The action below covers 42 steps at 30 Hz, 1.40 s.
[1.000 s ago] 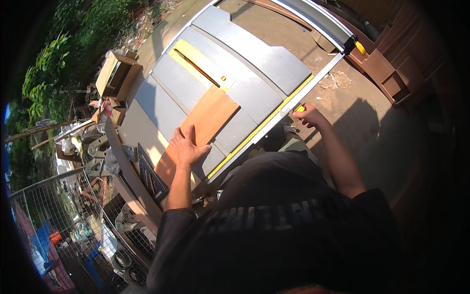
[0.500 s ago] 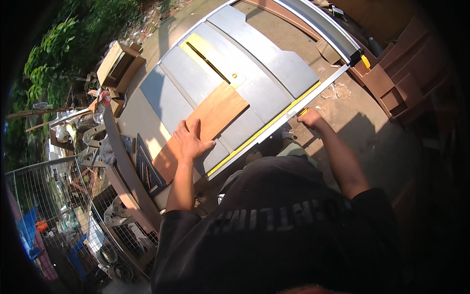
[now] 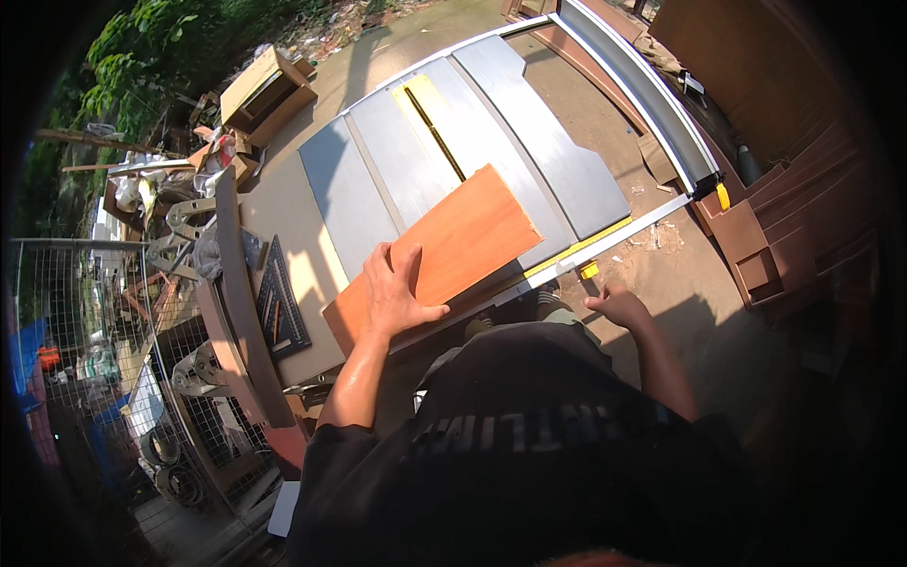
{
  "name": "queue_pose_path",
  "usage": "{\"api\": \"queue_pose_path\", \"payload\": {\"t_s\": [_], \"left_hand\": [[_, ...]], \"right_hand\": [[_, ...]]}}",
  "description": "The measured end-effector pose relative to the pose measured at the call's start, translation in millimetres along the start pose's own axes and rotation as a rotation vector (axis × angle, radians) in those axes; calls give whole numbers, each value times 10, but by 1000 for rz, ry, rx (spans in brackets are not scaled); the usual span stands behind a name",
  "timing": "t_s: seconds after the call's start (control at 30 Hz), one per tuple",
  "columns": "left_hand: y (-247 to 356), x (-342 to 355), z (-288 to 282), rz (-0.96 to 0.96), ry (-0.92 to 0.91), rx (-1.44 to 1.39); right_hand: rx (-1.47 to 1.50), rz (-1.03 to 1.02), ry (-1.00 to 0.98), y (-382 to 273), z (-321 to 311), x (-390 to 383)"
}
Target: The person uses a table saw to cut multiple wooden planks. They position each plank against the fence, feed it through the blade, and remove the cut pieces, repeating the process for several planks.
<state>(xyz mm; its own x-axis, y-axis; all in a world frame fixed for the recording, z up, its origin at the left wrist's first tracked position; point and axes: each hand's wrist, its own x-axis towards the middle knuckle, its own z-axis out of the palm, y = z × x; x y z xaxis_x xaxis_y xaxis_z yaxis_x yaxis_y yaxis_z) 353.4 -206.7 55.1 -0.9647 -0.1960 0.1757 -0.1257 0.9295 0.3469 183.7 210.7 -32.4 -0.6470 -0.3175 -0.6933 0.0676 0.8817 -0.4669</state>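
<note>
The left hand (image 3: 392, 300) grasped the orange-brown wooden board (image 3: 472, 236), fingers spread across its upper face and thumb by its near edge, the board reaching ahead and rightward of that hand over the grey saw table (image 3: 572, 180). The right hand (image 3: 619, 307) was apart from and just beyond the yellow lever (image 3: 590, 271), fingers curled, though whether around anything could not be told. Left of the left hand lay a black triangular square (image 3: 295, 317).
</note>
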Motion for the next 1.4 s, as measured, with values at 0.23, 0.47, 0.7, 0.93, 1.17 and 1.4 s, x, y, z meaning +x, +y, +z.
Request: {"api": "queue_pose_path", "payload": {"t_s": [0.23,0.47,0.7,0.93,1.17,1.4], "left_hand": [[1193,641,-546,-97,46,-471],[1724,1336,-63,21,313,-853],[1941,1700,131,264,98,-1153],[2062,1605,806,-251,123,-1763],[1774,1000,1038,-685,-440,-1609],[1300,-950,799,-668,-347,-1428]], "right_hand": [[854,-1016,40,-1553,-674,-431],[521,-1250,-202,-2531,-1331,-578],[41,-1379,71,-2563,-1821,-325],[-697,-1420,242,-2640,-1884,360],[-1087,-1390,193,-2372,-1516,995],[-1242,-1218,41,-2123,-1193,1065]]}}
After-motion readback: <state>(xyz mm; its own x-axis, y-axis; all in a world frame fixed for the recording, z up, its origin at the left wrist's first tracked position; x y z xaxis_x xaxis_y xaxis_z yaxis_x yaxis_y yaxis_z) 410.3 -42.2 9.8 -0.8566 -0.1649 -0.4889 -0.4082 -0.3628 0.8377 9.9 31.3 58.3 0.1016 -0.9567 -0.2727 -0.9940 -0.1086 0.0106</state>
